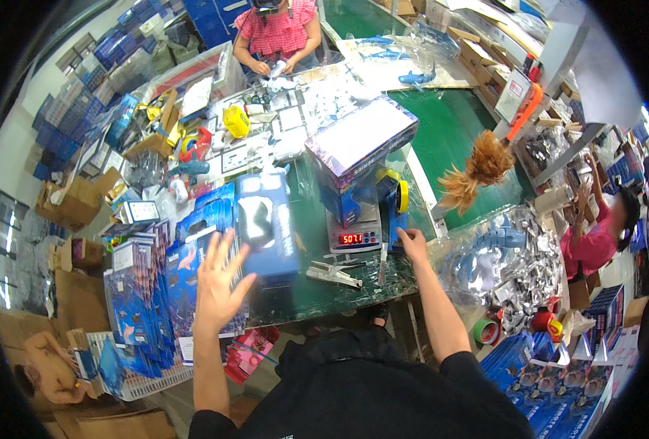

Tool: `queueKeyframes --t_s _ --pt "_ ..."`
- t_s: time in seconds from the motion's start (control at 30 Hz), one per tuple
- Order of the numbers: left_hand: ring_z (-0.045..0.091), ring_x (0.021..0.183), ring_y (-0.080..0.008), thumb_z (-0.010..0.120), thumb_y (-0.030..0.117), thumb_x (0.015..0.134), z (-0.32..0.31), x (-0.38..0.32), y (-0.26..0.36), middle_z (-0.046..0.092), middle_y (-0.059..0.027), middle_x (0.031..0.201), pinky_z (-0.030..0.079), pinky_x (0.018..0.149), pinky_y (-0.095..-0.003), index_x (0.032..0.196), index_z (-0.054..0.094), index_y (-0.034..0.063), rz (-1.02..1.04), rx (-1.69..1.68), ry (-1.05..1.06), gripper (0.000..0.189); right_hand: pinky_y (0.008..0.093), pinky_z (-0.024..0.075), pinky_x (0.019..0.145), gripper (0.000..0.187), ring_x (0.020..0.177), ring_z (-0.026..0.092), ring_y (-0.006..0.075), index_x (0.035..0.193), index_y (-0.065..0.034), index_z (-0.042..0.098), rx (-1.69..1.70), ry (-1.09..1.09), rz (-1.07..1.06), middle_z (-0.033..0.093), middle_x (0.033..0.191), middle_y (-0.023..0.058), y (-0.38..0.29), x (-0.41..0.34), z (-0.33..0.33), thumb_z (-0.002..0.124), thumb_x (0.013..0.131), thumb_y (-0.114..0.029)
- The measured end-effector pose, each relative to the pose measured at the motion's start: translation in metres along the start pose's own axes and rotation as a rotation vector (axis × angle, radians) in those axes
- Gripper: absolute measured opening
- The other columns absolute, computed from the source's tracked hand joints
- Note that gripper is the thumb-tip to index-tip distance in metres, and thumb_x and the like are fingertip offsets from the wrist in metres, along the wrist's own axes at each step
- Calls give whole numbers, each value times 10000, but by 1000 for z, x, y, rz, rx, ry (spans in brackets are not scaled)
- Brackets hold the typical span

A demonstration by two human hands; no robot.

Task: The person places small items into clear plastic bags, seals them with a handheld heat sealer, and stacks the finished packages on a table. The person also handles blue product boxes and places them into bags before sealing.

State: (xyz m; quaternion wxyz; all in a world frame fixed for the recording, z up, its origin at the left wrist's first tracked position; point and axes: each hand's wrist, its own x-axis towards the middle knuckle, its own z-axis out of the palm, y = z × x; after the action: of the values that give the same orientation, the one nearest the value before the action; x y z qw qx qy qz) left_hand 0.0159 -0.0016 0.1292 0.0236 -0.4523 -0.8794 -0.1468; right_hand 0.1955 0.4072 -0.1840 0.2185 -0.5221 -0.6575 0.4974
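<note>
My left hand (219, 282), fingers spread and holding nothing, hovers over flat blue printed cartons (179, 285). Just right of it lies a motion-blurred blue box (267, 230) with a pale window-like patch; whether my fingertips touch it, I cannot tell. My right hand (413, 246) is at the lower end of a blue tape dispenser (394, 219) carrying a yellow roll (402, 196). Its fingers are partly hidden, so the grip is unclear. A printed box (360, 145) with a white upper face stands on a digital scale (332, 241) with a lit red display.
White pliers-like tool (332, 273) and a knife-like tool (382, 263) lie near the green table's edge. An orange-handled feather duster (480, 164) juts in from the right. Bagged silver packets (513, 274) lie right. Across the table, a person (277, 33) handles a white part.
</note>
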Motion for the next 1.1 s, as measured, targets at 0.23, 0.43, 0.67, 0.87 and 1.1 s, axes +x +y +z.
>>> queueKeyframes --t_s 0.23,0.43,0.67,0.87,1.1 --pt "373 1459 -361 791 302 813 22 -7 14 466 -110 1538 297 1164 -519 1393 585 132 95 -98 -167 639 339 505 775 464 828 680 201 943 35 768 118 -1 -22 755 875 150 -36 -11 -11 631 943 -408" --pt "313 1494 -324 823 310 772 55 79 40 371 -97 1601 261 1184 -564 1474 495 160 343 -72 -30 789 321 468 818 286 864 627 168 864 -9 761 262 -64 57 721 879 71 -14 -62 -28 642 942 -257" --pt "400 1443 -280 845 350 736 63 95 21 522 -25 1485 242 1156 -635 1361 613 268 363 40 -73 671 334 474 837 275 909 656 193 836 -29 770 -69 -157 277 741 931 93 33 -64 -27 660 917 -267" --pt "404 1427 -318 817 300 762 31 51 -12 526 1 1482 300 1098 -600 1401 595 295 316 70 -26 676 316 484 802 246 894 646 145 964 -75 695 359 -490 208 708 950 21 -42 -118 -34 610 1005 -302" --pt "378 1436 -379 810 193 768 29 28 -38 551 3 1471 315 1091 -567 1456 535 206 304 -94 43 741 298 501 827 254 872 640 144 982 -22 650 722 -955 -82 671 907 59 -208 -239 55 549 1054 -244"
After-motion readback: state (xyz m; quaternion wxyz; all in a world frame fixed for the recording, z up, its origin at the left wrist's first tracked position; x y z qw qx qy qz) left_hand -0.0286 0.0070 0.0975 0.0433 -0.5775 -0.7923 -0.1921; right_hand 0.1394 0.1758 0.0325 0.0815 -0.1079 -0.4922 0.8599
